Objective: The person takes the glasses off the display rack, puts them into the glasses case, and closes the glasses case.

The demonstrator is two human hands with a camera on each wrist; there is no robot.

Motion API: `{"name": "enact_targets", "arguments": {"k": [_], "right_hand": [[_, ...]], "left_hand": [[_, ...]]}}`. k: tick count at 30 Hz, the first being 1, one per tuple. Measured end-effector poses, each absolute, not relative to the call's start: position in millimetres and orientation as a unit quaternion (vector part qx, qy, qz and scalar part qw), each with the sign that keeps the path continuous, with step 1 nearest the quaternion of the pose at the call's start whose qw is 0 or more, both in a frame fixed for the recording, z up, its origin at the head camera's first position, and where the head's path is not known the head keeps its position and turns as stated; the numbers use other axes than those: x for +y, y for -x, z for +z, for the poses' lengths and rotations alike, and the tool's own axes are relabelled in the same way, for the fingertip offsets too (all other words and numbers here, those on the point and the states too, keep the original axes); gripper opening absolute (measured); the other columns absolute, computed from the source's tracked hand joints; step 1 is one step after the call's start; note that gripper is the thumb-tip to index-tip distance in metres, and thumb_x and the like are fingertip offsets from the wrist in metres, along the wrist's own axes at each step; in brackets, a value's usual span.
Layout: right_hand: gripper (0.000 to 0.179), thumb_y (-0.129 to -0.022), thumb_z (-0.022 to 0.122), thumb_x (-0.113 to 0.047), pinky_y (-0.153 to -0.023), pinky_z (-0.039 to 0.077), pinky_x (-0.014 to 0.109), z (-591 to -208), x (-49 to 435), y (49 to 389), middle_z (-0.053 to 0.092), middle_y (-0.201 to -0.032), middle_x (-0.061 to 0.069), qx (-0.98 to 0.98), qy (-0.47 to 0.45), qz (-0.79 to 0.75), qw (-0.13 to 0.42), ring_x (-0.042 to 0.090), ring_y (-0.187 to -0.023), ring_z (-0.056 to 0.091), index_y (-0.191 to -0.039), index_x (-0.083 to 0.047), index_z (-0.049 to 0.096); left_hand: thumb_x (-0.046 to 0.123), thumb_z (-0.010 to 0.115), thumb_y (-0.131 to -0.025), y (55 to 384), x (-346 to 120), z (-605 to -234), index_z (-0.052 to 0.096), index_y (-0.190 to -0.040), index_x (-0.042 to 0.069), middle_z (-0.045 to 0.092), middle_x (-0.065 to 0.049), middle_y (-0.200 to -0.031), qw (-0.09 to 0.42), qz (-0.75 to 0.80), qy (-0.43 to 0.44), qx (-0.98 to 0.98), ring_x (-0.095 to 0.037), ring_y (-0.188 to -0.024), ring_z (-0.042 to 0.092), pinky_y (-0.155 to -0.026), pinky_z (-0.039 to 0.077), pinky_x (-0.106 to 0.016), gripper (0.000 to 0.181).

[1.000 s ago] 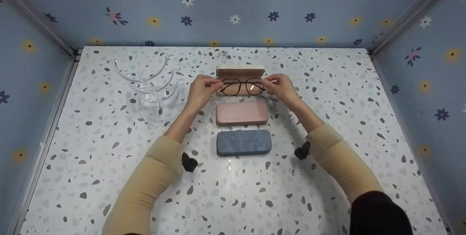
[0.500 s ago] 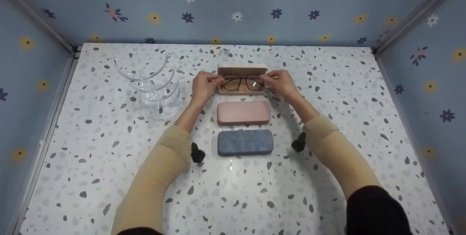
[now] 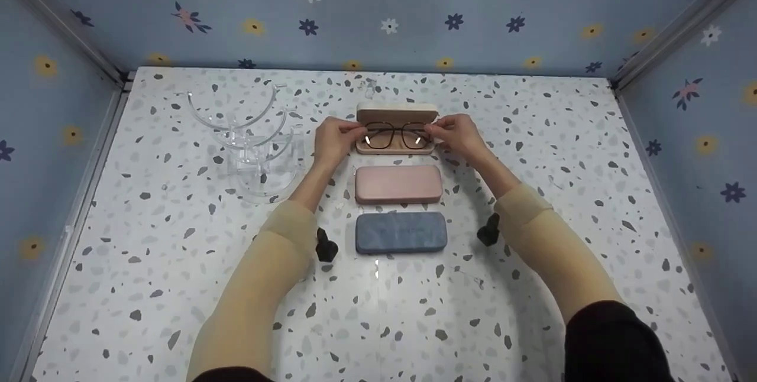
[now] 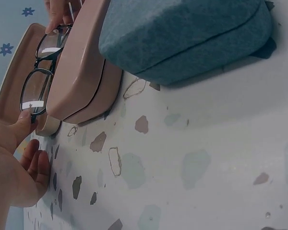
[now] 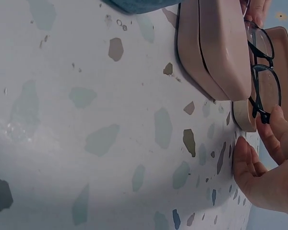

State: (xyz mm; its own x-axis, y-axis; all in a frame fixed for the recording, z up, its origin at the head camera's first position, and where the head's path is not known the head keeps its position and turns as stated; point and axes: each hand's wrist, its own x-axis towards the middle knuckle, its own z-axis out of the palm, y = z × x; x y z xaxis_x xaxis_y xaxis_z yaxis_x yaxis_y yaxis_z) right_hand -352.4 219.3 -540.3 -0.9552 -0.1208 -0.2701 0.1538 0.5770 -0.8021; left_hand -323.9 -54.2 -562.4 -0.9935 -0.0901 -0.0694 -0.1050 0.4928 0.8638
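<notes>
Dark-framed eyeglasses [image 3: 397, 136] are held between both hands at the mouth of a cream glasses case [image 3: 397, 107], whose lid stands raised. My left hand [image 3: 335, 141] pinches their left end, and my right hand [image 3: 460, 136] pinches their right end. In the left wrist view, the left thumb lies on the frame [image 4: 37, 91] while the other fingers hang lower. From the right wrist, folded temples show behind the lenses, with the right hand [image 5: 269, 167] at the near corner. Whether the eyeglasses touch the case's inside cannot be told.
A closed pink glasses case [image 3: 398, 184] lies just in front of the cream one, and a closed blue glasses case [image 3: 401, 232] nearer still. To the left stands a clear plastic tiered stand [image 3: 260, 151]. Flower-patterned panels [image 3: 378, 9] enclose the speckled table [image 3: 148, 240].
The eyeglasses, held by both hands, have moved slightly away from me, further over the open cream case. Both hands still pinch them. The view has shifted a little.
</notes>
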Motion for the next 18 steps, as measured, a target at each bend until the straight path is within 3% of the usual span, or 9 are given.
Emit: {"name": "enact_targets", "arguments": {"k": [8,18], "right_hand": [[0.029,-0.099,0.071,-0.030,-0.067,0.053,0.020,-544.4,221.5,354.5,0.071,-0.094,0.000,0.883,-0.007,-0.447,0.140,0.012,-0.085,0.063,-0.103,-0.001,0.076],[0.026,-0.097,0.074,-0.026,-0.063,0.052,0.018,-548.4,220.9,355.5,0.072,-0.094,0.002,0.882,0.020,-0.455,0.116,0.011,-0.083,0.063,-0.100,0.000,0.075]], "left_hand": [[0.022,0.076,-0.094,326.5,-50.0,-565.8,0.081,-0.108,0.008,0.079,-0.010,-0.112,0.003,0.491,0.044,0.870,-0.024,-0.105,0.073,-0.094,0.056,-0.036,0.020],[0.021,0.077,-0.093,326.3,-51.7,-565.9,0.081,-0.108,0.008,0.077,-0.012,-0.114,-0.005,0.486,0.050,0.873,-0.026,-0.112,0.067,-0.101,0.051,-0.038,0.020]]}}
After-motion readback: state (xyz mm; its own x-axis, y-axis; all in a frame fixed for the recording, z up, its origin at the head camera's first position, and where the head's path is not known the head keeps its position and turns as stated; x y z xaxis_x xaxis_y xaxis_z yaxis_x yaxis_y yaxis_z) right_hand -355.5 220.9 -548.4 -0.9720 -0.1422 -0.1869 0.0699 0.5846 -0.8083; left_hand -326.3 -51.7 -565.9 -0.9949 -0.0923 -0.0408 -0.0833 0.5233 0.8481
